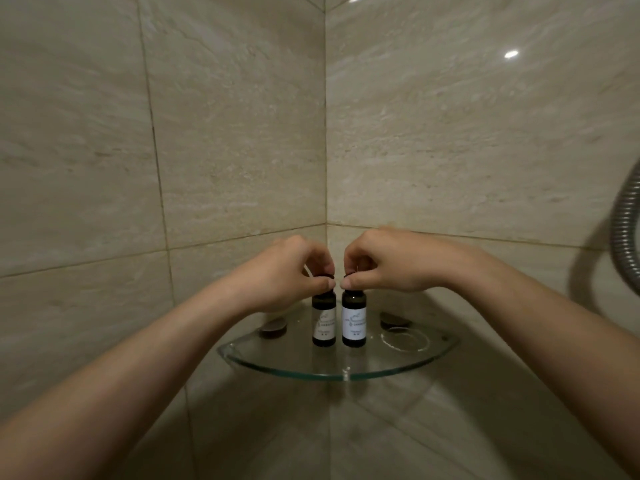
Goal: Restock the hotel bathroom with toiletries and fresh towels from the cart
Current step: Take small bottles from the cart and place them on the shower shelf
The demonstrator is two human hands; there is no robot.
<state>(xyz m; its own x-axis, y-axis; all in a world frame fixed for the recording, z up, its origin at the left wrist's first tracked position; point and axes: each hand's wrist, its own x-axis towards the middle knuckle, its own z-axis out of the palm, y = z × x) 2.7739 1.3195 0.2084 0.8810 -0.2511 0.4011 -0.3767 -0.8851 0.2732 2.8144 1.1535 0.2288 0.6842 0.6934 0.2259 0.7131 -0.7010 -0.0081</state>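
From the head camera, a person reaches both bare arms into a tiled shower corner where a quarter-round glass corner shelf (pixel 287 370) is fixed between the two walls. The left hand (pixel 280 271) pinches the cap of the left toiletry bottle (pixel 324 322) with curled fingers and thumb, and the right hand (pixel 388 263) does the same on the cap of the right toiletry bottle (pixel 354 322). Both small dark bottles stand upright on the glass, just beside each other near the middle of the shelf, white labels turned outward. Holding them by the caps likely lets the person set them down and square the labels to face a guest without covering the print. Two round dark shelf mounts (pixel 273 329) sit toward the walls on either side, and a faint ring mark (pixel 404 339) shows on the glass to the right. A metal shower hose (pixel 626 233) curves down the right edge. Towels and the cart are out of view.
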